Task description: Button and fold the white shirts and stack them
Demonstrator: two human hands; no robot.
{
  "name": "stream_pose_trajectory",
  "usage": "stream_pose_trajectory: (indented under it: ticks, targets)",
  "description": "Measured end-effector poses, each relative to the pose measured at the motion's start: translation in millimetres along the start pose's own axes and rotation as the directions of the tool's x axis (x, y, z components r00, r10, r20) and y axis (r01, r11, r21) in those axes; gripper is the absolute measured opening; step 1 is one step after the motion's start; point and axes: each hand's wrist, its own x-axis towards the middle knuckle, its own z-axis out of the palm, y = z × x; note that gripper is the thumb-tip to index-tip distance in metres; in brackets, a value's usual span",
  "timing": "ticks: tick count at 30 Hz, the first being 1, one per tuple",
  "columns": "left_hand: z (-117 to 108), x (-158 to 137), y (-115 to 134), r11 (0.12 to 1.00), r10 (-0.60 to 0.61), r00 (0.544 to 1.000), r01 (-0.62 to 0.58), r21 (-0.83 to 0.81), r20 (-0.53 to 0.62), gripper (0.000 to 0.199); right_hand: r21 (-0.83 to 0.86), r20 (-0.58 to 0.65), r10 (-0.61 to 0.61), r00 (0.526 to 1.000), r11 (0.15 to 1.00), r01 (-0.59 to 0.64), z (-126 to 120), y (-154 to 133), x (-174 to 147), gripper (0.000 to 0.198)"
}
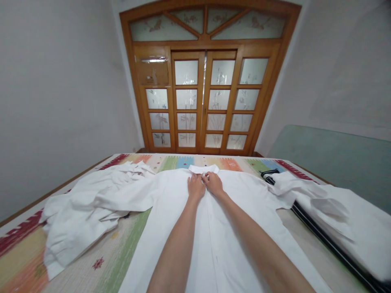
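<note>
A white shirt [177, 207] lies spread out face up, its collar [203, 168] toward the far side and its front placket running down the middle. Just below the collar, my left hand [196, 187] has its fingers bent onto the cloth at the neck opening. Close beside it, my right hand [214, 184] pinches the shirt front at the top of the placket. The fingertips of both hands nearly meet there. Whatever small part sits between them is too small to make out.
A crumpled heap of white clothes [82, 207] lies at the left, touching the shirt's sleeve. At the right are white garments [330, 207] with black striped cloth [324, 240]. Everything rests on a patterned bedspread [122, 260]. Beyond stand wooden glazed doors [203, 97]; a pale green panel [336, 154] leans at the right.
</note>
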Motion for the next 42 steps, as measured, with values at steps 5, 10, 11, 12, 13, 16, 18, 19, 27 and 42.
stream_pose_trajectory:
  ticks: [5, 10, 11, 12, 13, 16, 18, 19, 27, 42]
  targets:
    - [3.2, 1.3, 1.0, 1.000, 0.007, 0.999, -0.007, 0.007, -0.036, 0.048, -0.054, 0.007, 0.062, 0.998, 0.997, -0.062, 9.2, 2.9, 15.6, 0.028]
    - [4.8, 0.9, 4.6, 0.999, 0.011, 0.997, -0.007, 0.053, -0.080, 0.044, -0.001, -0.031, 0.092, 0.995, 0.996, -0.092, 13.5, 7.6, 18.2, 0.028]
    - [4.8, 1.0, 5.3, 0.998, 0.010, 0.996, -0.005, 0.061, -0.083, 0.044, 0.023, -0.036, 0.101, 0.994, 0.995, -0.100, 13.9, 8.8, 18.7, 0.027]
    - [4.9, 1.3, 5.9, 0.998, 0.010, 0.996, -0.004, 0.070, -0.085, 0.044, 0.049, -0.041, 0.112, 0.993, 0.993, -0.110, 14.3, 10.2, 19.4, 0.027]
    - [5.2, 1.7, 6.4, 0.997, 0.013, 0.996, -0.006, 0.078, -0.086, 0.043, 0.078, -0.046, 0.122, 0.991, 0.990, -0.118, 14.8, 11.6, 20.3, 0.026]
    - [6.8, 4.9, 7.0, 0.995, 0.030, 0.995, -0.021, 0.093, -0.098, 0.040, 0.163, -0.072, 0.138, 0.988, 0.979, -0.125, 16.6, 15.4, 23.0, 0.023]
    - [8.0, 9.0, 7.3, 0.996, 0.036, 0.993, -0.026, 0.089, -0.114, 0.036, 0.220, -0.087, 0.147, 0.985, 0.968, -0.125, 18.2, 17.6, 24.7, 0.022]
    - [8.5, 11.6, 7.5, 0.996, 0.039, 0.992, -0.029, 0.085, -0.119, 0.035, 0.249, -0.090, 0.154, 0.984, 0.960, -0.128, 19.0, 18.5, 25.4, 0.021]
    - [10.7, 35.4, 7.9, 0.996, 0.068, 0.988, -0.059, 0.071, -0.136, 0.026, 0.354, -0.115, 0.192, 0.975, 0.925, -0.140, 21.7, 20.9, 26.7, 0.018]
    - [19.2, 48.0, -2.2, 0.996, 0.073, 0.982, -0.082, -0.044, -0.171, 0.011, 0.293, -0.108, 0.168, 0.980, 0.947, -0.130, 31.3, 23.7, 28.5, 0.020]
